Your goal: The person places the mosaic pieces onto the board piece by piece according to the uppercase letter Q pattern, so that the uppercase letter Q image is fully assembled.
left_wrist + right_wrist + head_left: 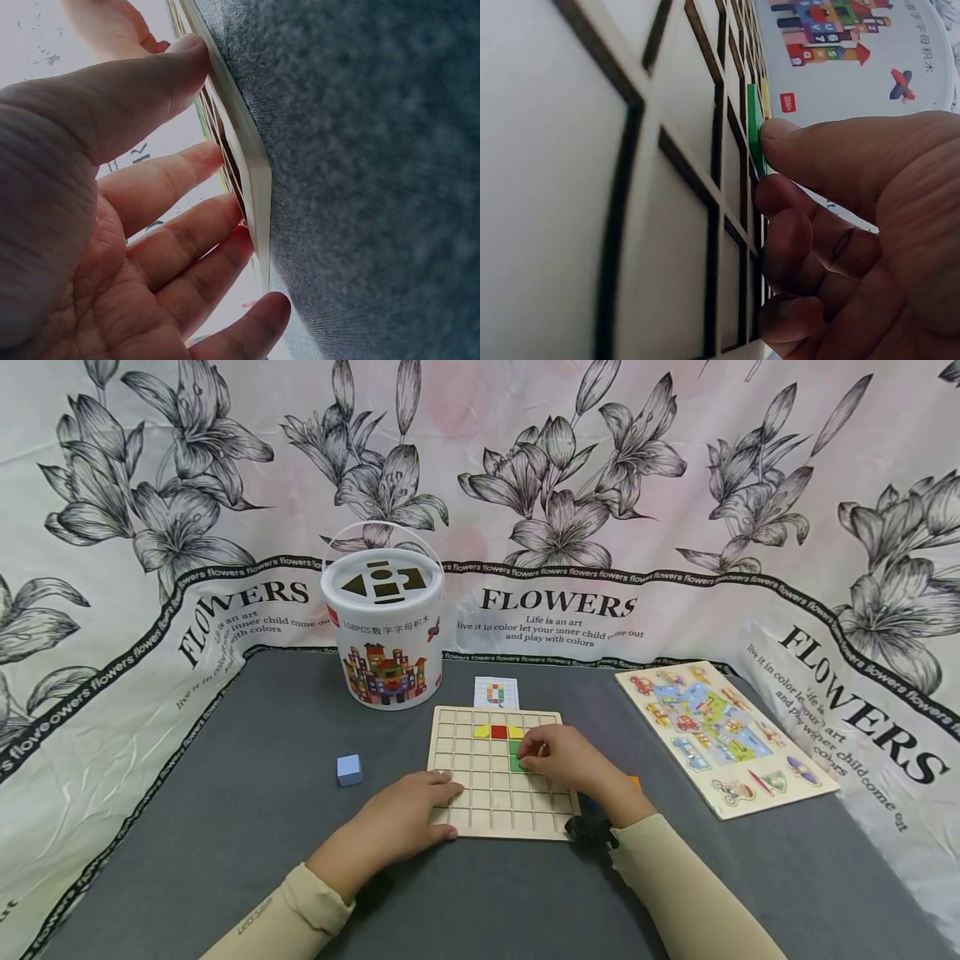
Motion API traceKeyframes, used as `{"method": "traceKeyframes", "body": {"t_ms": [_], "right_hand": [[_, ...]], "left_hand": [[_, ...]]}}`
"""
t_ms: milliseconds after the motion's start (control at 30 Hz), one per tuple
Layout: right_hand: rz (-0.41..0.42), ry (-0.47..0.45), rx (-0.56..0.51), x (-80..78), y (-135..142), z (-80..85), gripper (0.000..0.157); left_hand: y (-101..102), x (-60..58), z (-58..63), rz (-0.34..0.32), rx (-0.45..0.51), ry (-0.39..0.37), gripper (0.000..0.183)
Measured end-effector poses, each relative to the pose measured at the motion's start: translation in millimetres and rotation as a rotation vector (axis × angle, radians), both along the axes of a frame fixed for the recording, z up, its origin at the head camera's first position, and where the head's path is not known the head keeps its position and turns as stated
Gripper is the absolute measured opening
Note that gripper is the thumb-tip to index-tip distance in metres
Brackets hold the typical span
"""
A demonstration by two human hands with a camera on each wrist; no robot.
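A wooden grid board (483, 818) lies flat in the middle of the table. In its upper rows are a red tile (498, 732), a yellow tile (482, 732) to the left and another yellow tile (516, 732) to the right, with green tiles (517, 763) below. My right hand (573, 764) pinches a green tile (754, 124) at the grid, thumb against it and the other fingers curled. My left hand (397, 814) rests on the board's left edge; in the left wrist view its fingers (180, 172) stretch along that edge. A patterned card (496, 693) lies behind the board.
A white lidded bucket (386, 639) of blocks stands behind and left of the board. One blue cube (348, 770) sits to the left. A picture puzzle board (720, 777) lies at the right. Something orange (635, 782) partly shows behind my right wrist. A flowered cloth (562, 610) backs the table.
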State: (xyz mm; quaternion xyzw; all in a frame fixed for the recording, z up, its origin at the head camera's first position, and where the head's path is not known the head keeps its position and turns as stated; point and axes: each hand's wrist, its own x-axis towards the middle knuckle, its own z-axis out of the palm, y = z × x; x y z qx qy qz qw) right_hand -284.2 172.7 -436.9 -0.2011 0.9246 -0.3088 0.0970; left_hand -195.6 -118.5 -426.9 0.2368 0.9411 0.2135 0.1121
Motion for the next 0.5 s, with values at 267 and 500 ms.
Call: {"method": "traceKeyframes", "body": {"t_ms": [267, 500], "right_hand": [[-0.105, 0.037, -0.028, 3.3, 34.6, 14.4, 0.008], [-0.169, 0.019, -0.003, 19.5, 107.3, 13.9, 0.012]], "left_hand": [[2.0, -0.2, -1.8, -0.005, 0.004, 0.006, 0.058], [1.5, -0.2, -2.3, 0.003, 0.000, 0.010, 0.059]]}}
